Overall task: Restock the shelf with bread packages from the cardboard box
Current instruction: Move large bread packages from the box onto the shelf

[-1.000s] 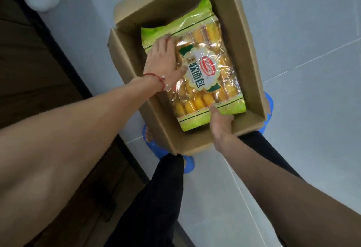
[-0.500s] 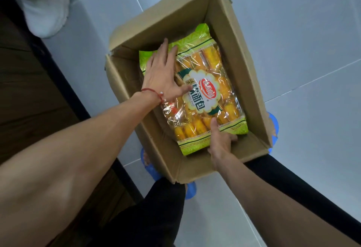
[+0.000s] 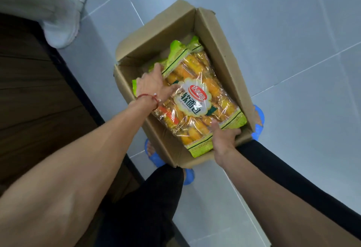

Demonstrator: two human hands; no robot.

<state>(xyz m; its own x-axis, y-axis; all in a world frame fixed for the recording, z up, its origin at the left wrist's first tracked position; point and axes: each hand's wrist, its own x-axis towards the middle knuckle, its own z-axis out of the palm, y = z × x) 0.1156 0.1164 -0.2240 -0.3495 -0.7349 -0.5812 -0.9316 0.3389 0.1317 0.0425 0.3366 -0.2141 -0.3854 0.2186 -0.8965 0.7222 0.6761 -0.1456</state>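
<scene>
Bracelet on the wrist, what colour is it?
The bracelet is red, with a couple of small white beads. It shows best in the head view.

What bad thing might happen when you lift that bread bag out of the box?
The shiny bread package might slip, since the left hand and right hand hold only its edges. A tight grip may squash the bread inside. A corner could also catch on the cardboard box wall.

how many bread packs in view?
2: top bread pack held by left hand and right hand in the box; second pack, only green edges showing, beneath it. More may be hidden.
</scene>
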